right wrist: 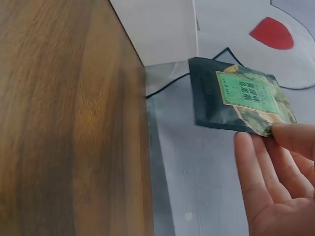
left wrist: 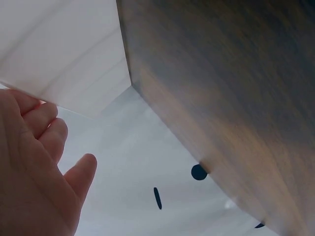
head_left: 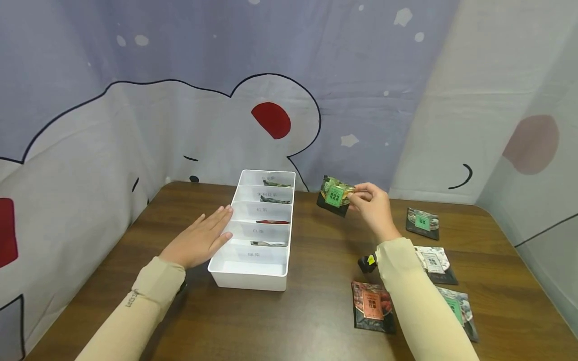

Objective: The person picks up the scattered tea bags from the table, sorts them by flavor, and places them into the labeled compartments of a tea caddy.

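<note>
My right hand (head_left: 372,208) pinches a dark tea sachet (head_left: 333,195) with a green label by its edge, raised over the table to the right of the white box. In the right wrist view the thumb lies on top of the sachet (right wrist: 241,101) and the fingers lie beneath. My left hand (head_left: 200,238) rests with straight fingers at the left rim of the white divided box (head_left: 253,282). Of its compartments, the nearest shows a bare floor (head_left: 248,267); each one behind has a sachet in it, such as the red one (head_left: 273,221).
On the right lie a dark green-labelled sachet (head_left: 422,223), a white-labelled sachet (head_left: 435,264), a red sachet (head_left: 372,307) and a grey one with a green label (head_left: 458,311), partly behind my right sleeve. A patterned curtain (head_left: 361,100) hangs behind the table (head_left: 316,321).
</note>
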{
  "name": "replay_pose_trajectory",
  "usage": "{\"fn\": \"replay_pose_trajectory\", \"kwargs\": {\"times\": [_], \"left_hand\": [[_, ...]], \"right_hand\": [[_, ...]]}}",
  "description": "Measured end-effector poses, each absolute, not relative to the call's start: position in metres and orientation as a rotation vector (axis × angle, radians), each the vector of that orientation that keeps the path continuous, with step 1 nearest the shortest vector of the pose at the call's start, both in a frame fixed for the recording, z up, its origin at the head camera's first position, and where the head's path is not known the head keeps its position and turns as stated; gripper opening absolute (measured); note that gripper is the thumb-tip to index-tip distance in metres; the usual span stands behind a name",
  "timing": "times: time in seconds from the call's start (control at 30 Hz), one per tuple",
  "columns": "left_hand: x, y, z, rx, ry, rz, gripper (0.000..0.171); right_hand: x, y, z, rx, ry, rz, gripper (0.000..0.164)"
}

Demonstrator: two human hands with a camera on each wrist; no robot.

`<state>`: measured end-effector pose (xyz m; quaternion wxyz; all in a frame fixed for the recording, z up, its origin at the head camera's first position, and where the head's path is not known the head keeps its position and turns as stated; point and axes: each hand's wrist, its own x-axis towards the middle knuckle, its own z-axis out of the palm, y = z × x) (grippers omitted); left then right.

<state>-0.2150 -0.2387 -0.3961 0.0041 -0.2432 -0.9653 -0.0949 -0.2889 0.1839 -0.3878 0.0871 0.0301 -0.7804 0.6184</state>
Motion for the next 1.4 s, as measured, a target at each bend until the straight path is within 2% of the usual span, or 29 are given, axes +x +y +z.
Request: {"fn": "replay_pose_trajectory", "kwargs": {"times": [0.37,1.4], "left_hand": [[-0.216,-0.237,-0.398,-0.760,-3.032,-0.292,0.066],[-0.213,-0.238,-0.397,-0.742,-3.036,-0.323,0.066]], "right_hand": [[-0.306,0.157,-0.373,0.209,-2.387,1.675,0.019],[-0.337,0.082,-0.353,0.238,-2.313,1.534,0.016]]}}
